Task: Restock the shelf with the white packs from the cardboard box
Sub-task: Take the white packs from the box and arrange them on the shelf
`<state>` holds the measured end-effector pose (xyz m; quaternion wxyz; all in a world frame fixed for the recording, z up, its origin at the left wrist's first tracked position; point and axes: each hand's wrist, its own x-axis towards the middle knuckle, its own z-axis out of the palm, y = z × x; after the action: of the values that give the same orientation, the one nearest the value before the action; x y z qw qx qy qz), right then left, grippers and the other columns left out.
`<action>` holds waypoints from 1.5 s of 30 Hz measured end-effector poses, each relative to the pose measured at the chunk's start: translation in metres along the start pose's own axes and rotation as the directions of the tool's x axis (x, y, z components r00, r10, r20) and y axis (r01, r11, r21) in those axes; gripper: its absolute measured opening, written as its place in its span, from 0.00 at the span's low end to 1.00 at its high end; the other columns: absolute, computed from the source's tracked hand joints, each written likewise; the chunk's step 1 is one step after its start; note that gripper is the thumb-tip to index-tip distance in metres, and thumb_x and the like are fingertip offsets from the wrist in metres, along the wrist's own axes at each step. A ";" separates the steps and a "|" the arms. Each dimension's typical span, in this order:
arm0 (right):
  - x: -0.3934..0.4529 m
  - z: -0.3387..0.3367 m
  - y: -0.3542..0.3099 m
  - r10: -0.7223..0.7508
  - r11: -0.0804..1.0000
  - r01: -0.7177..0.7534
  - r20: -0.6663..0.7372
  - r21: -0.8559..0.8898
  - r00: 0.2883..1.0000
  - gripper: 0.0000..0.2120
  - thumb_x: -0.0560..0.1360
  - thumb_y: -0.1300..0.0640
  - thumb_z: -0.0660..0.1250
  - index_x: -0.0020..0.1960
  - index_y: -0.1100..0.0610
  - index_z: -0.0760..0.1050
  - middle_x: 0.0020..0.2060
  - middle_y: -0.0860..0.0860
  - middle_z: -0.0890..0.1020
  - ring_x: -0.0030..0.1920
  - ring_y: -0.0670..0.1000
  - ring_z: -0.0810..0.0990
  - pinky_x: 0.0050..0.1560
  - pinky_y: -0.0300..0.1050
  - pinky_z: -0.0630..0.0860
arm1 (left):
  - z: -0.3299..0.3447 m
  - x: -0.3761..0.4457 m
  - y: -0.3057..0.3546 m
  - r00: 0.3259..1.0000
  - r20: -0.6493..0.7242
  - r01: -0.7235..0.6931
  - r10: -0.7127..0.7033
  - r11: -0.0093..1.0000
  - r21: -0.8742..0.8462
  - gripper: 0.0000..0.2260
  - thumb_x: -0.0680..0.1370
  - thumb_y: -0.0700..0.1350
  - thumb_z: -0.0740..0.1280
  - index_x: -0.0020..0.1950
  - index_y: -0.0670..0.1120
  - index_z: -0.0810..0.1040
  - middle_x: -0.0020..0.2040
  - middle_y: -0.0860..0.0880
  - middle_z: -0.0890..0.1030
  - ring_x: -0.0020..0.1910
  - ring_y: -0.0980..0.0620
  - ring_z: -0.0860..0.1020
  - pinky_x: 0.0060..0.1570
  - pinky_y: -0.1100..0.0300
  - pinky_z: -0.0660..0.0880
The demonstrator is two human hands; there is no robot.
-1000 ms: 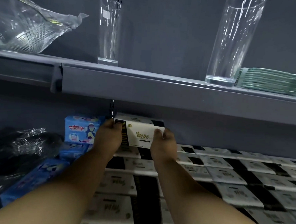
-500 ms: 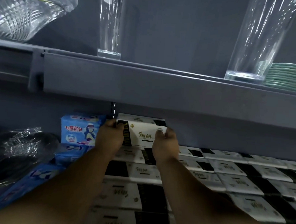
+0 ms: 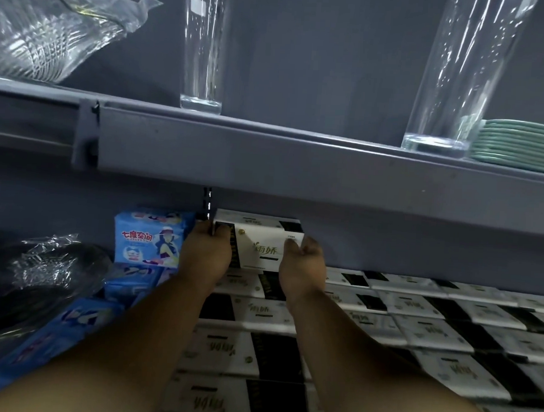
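White packs (image 3: 368, 330) lie flat in rows across lower shelf (image 3: 388, 243), black bands showing. Upper shelf (image 3: 267, 155) carries two tall glasses (image 3: 205, 44), stacked green plates (image 3: 522, 146). Blue pack (image 3: 150, 240) stands upright just left of held white pack (image 3: 260, 244), at shelf back. Left hand (image 3: 206, 259) grips its left end, fingers curled; right hand (image 3: 302, 264) pinches right end.

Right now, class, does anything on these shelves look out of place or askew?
One white pack stands upright at the back, gripped by the left hand and right hand, while the other white packs lie flat in rows. It is being held, so nothing looks spilled or damaged.
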<state>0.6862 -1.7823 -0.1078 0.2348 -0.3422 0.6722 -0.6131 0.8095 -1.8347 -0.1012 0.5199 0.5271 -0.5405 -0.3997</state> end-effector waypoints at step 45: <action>-0.277 -0.382 0.008 -0.067 0.972 0.038 0.119 0.230 0.991 0.10 0.82 0.44 0.57 0.48 0.48 0.72 0.41 0.44 0.75 0.42 0.44 0.74 0.43 0.42 0.73 | 0.086 -0.486 0.095 0.944 0.329 0.063 0.000 0.982 -0.180 0.15 0.80 0.55 0.60 0.53 0.44 0.76 0.41 0.50 0.74 0.40 0.51 0.72 0.40 0.55 0.73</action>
<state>0.5853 -1.3214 -0.0922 0.2981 -0.3687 0.5723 -0.6690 0.6639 -1.3542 -0.0884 0.4640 0.4105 -0.5704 -0.5393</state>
